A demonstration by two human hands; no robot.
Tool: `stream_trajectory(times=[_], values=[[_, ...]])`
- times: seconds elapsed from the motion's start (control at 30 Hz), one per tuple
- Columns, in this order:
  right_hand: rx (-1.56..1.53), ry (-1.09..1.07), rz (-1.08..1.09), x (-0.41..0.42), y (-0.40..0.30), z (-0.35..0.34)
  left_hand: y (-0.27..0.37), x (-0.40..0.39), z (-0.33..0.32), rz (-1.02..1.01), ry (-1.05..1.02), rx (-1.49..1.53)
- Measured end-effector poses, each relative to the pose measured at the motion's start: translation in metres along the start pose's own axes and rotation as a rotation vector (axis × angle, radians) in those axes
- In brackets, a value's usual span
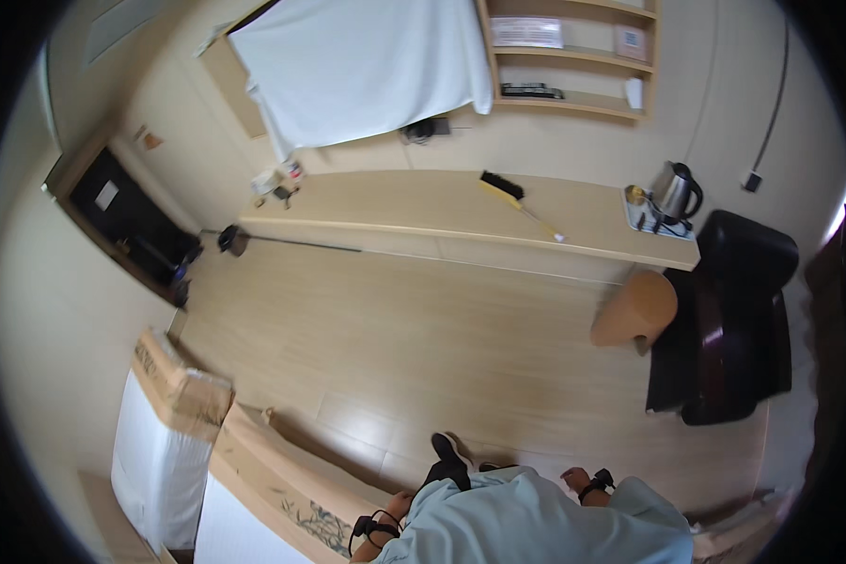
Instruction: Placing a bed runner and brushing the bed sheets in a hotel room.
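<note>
My left hand [399,503] hangs low beside my dark trouser leg, close to the edge of a bed [303,493] with a tan, plant-patterned cover and white bedding. Its fingers are partly hidden, so I cannot make out how they are held. On the other side of my light blue shirt, my right hand [574,479] hangs over the floor, with nothing visible in it. Both wrists wear black strapped devices. Across the room, a bed brush [518,201] with black bristles and a yellow handle lies on a long wooden counter [395,201].
An electric kettle [673,192] stands on a tray at the counter's right end. Below are an orange-brown bin [634,310] and a black armchair [730,324]. A white cloth [366,70] hangs beside wooden shelves [571,53]. Another bed [162,437] and a dark door [130,211] are leftward.
</note>
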State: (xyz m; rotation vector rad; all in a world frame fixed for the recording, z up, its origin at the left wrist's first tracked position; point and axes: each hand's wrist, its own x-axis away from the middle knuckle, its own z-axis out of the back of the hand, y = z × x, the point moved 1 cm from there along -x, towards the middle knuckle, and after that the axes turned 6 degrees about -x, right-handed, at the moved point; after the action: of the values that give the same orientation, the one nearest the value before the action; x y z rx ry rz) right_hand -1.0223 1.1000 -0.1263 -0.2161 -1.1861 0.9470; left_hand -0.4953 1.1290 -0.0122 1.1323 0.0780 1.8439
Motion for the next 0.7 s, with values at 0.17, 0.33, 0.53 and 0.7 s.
stream_trajectory(times=[0.17,0.33,0.53,0.7], values=[[0.013,0.150,-0.067,0.034,-0.040,-0.033,0.008,-0.120,0.038,-0.127,-0.088,-0.127],[0.153,0.104,0.110,-0.021,-0.090,-0.080,0.016,-0.193,0.097,-0.189,-0.129,-0.090],[-0.026,-0.002,0.225,-0.085,-0.203,-0.072,0.009,-0.266,0.206,-0.077,-0.142,0.287],[-0.202,-0.026,0.349,-0.128,-0.442,-0.090,-0.019,-0.305,0.288,0.139,0.013,0.468]])
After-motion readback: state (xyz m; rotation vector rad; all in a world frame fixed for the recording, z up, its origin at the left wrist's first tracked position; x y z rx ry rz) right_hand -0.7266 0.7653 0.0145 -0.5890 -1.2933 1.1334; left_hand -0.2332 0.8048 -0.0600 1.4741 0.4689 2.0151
